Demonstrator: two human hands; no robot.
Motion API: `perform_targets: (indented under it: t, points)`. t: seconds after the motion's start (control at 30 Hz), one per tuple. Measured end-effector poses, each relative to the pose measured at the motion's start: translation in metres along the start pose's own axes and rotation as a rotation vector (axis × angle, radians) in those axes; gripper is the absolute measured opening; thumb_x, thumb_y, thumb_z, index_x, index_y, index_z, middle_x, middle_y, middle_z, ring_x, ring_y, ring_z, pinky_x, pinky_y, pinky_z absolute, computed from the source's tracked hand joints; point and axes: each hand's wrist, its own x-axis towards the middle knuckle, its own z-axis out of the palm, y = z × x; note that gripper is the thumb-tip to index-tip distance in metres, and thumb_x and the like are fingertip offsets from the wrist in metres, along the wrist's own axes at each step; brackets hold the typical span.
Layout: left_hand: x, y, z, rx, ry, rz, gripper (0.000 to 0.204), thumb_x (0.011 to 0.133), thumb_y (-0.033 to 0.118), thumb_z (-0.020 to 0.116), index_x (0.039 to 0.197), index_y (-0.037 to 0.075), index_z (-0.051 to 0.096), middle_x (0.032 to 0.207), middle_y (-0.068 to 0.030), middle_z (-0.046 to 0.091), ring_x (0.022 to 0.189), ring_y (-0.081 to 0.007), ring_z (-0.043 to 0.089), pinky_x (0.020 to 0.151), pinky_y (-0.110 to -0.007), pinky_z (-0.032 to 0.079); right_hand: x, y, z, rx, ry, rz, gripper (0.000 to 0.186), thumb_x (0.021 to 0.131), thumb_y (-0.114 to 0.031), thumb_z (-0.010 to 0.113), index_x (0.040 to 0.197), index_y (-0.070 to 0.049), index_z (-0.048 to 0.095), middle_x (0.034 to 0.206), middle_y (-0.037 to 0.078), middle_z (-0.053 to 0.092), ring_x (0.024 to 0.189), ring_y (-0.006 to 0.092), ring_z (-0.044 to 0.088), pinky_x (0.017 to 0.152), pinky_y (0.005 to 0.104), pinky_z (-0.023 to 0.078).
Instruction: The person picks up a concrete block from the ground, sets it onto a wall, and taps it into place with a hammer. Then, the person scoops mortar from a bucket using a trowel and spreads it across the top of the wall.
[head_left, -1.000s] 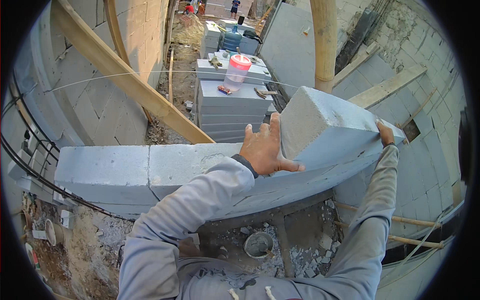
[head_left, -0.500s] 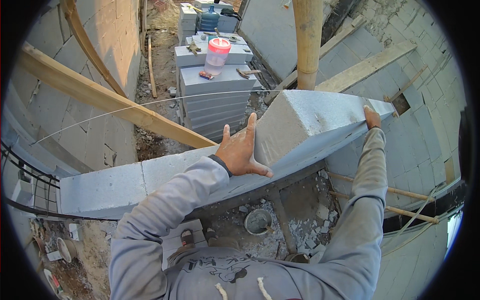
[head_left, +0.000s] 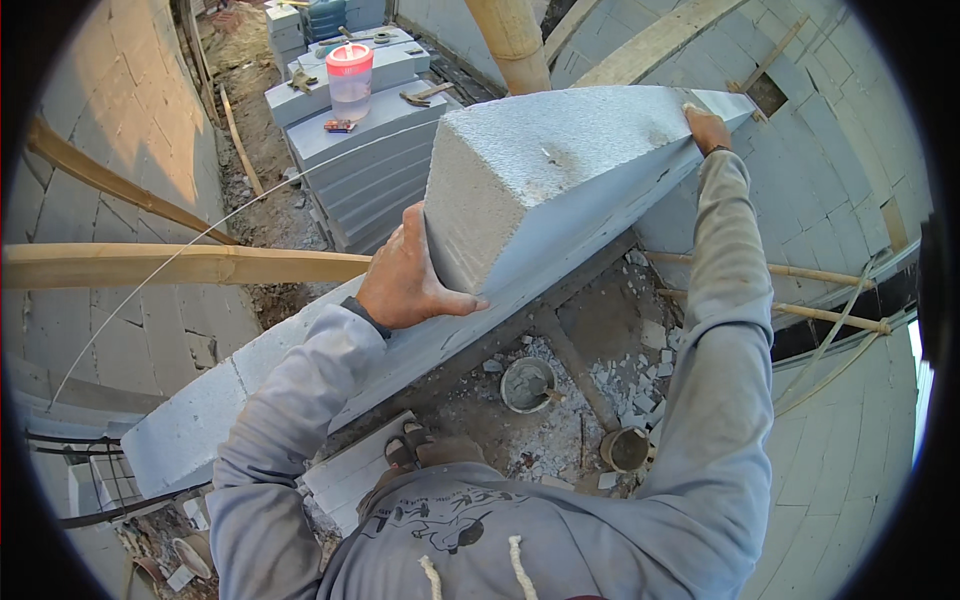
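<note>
A long pale aerated concrete block (head_left: 570,150) lies on top of a wall course of the same blocks (head_left: 215,405). My left hand (head_left: 410,280) cups the block's near left end, palm against the rough end face and thumb stretched along its lower front edge; some of its fingers are hidden behind the block. At the block's far right end, my right hand (head_left: 708,130) grips the top edge with curled fingers. A thin string line (head_left: 250,205) runs from the lower left up to the block, beyond my left hand.
Beyond the wall stands a stack of blocks (head_left: 375,185) carrying a pink-lidded jug (head_left: 350,88) and a hammer-like tool (head_left: 427,94). A bamboo pole (head_left: 510,45) rises behind the block; a timber brace (head_left: 190,265) reaches the wall. Below are a mortar bucket (head_left: 527,384), another bucket (head_left: 627,450) and rubble.
The view has swung, so block and wall slant more steeply. My left hand's raised, spread fingers have come down around the block's end. My right hand keeps its grip.
</note>
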Motion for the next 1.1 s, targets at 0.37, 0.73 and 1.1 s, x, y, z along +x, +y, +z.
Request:
perform_targets:
  t: [0.37, 0.73, 1.1]
  points:
    - [0.006, 0.011, 0.001, 0.040, -0.013, -0.028, 0.116, 0.051, 0.049, 0.085, 0.130, -0.004, 0.019, 0.111, -0.0335, 0.053, 0.102, -0.0449, 0.058, 0.092, -0.041, 0.046, 0.011, 0.019, 0.003, 0.008, -0.029, 0.092, 0.051, 0.096, -0.040, 0.030, 0.124, -0.007, 0.055, 0.132, 0.014, 0.051, 0.122, 0.0311, 0.047, 0.103, 0.0381, 0.035]
    - [0.010, 0.009, -0.001, 0.105, -0.040, -0.031, 0.111, 0.050, 0.048, 0.086, 0.125, 0.000, 0.020, 0.110, -0.0314, 0.054, 0.102, -0.0446, 0.058, 0.092, -0.041, 0.045, 0.000, 0.005, -0.004, -0.012, -0.043, 0.050, 0.049, 0.096, -0.038, 0.030, 0.126, -0.009, 0.055, 0.133, 0.011, 0.051, 0.123, 0.0287, 0.046, 0.103, 0.0374, 0.035]
    - [0.001, 0.011, 0.003, 0.112, -0.028, -0.049, 0.123, 0.049, 0.049, 0.085, 0.135, -0.001, 0.011, 0.132, -0.0309, 0.037, 0.122, -0.0432, 0.043, 0.107, -0.053, 0.021, -0.018, -0.006, -0.007, -0.064, -0.040, -0.046, 0.051, 0.096, -0.042, 0.031, 0.128, -0.009, 0.053, 0.132, 0.010, 0.053, 0.124, 0.0300, 0.046, 0.104, 0.0362, 0.034]
